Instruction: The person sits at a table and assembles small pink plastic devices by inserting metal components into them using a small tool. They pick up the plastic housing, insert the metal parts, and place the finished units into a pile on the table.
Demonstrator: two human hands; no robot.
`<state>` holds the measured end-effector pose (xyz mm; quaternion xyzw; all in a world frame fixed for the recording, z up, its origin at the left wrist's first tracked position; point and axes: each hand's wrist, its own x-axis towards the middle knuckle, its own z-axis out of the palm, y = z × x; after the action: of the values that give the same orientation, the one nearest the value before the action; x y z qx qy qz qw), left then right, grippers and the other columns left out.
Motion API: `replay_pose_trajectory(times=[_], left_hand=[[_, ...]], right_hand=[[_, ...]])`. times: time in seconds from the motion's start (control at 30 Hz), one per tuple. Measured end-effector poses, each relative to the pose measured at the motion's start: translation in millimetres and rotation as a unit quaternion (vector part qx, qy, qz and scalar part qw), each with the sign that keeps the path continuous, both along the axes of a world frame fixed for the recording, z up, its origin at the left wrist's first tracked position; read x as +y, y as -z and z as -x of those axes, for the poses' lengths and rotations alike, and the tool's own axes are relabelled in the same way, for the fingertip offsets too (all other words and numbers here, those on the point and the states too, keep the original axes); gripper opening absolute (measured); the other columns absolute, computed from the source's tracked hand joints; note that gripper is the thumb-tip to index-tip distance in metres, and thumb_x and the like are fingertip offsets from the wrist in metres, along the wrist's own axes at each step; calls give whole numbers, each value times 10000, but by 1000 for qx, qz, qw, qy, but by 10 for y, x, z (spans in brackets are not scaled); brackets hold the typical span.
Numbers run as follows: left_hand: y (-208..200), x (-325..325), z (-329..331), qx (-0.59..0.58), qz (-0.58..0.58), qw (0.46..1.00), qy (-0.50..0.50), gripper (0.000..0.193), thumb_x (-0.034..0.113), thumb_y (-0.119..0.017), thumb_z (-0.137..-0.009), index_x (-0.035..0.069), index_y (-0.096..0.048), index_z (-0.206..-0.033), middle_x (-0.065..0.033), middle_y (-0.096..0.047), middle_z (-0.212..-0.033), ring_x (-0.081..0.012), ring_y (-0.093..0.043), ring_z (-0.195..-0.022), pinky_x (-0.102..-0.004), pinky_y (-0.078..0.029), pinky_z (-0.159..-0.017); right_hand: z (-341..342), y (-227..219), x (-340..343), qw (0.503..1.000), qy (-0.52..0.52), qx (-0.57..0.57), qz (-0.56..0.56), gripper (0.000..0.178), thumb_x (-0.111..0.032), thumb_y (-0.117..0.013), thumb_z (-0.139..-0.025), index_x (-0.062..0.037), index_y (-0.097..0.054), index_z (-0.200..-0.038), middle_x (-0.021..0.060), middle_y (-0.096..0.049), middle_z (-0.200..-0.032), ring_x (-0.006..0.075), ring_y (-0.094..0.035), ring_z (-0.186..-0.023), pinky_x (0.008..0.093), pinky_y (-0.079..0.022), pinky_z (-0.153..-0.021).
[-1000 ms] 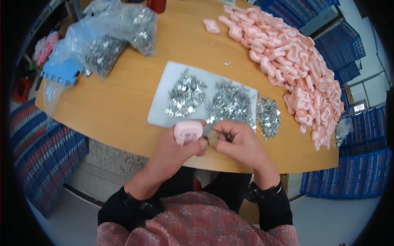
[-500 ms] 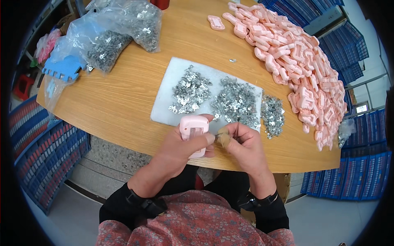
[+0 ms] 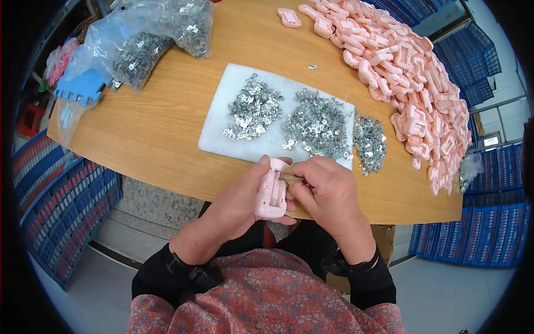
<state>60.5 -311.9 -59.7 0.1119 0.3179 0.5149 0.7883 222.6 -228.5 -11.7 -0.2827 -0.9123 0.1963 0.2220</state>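
Note:
A pink plastic casing (image 3: 269, 205) with a long rectangular recess is held in my left hand (image 3: 233, 195), thumb along its left side and fingers behind it. My right hand (image 3: 335, 192) is closed in a pinch, its fingertips at the upper part of the recess. Tan coverings (image 3: 291, 178) wrap the fingertips of that hand. Whatever is pinched there is too small and hidden to make out. Just beyond both hands lies a white foam sheet (image 3: 214, 133) bearing two heaps of small silvery metal clips (image 3: 317, 122).
Another pile of metal clips (image 3: 370, 143) lies right of the sheet. A large heap of pink casings (image 3: 411, 94) covers the table's right side. Clear bags of metal parts (image 3: 139, 58) and a blue foam piece (image 3: 81, 87) sit at the left. Blue racks (image 3: 67, 217) stand around the wooden table (image 3: 161, 131).
The casing has turned more upright, and my left thumb has moved off its recess to the side. My right hand has brought its pinched fingertips onto the recess.

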Motion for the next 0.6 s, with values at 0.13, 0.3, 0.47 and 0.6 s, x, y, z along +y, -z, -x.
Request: replay_pose_trajectory(times=[0.13, 0.3, 0.47, 0.6], left_hand=[[18, 5, -43, 19, 11, 1000, -2, 565, 460, -219, -1085, 70, -439, -1429, -123, -656, -1120, -254, -702, -942, -485, -616, -795], [81, 22, -15, -18, 18, 1000, 5, 569, 468, -225, -1082, 80, -426, -1447, -130, -644, -1174, -271, -694, -988, -486, -612, -803], [40, 12, -40, 0, 18, 1000, -5, 570, 460, -220, -1082, 80, -400, -1467, -135, -651, -1156, -279, -699, -961, -476, -613, -792], [-25, 38, -17, 7, 14, 1000, 6, 571, 450, -214, -1084, 79, -363, -1490, -133, -648, -1157, -286, -703, -920, -472, -612, -775]], right_hand=[[3, 16, -107, 998, 2, -23, -51, 249, -31, -720, -733, -70, -691, -977, 90, -583, -777, 288, -633, -716, 396, -520, -613], [-70, -22, -187, 998, 46, -17, 46, 336, -64, -725, -766, -69, -684, -1100, 75, -584, -813, 288, -633, -738, 395, -525, -617], [-98, -60, -189, 998, -6, -67, 17, 392, -78, -726, -788, -95, -675, -1177, 70, -585, -861, 259, -636, -737, 383, -524, -611], [-140, -75, -201, 993, 4, -114, 22, 391, -63, -712, -803, -119, -675, -1188, 68, -568, -878, 243, -616, -714, 347, -526, -632]])
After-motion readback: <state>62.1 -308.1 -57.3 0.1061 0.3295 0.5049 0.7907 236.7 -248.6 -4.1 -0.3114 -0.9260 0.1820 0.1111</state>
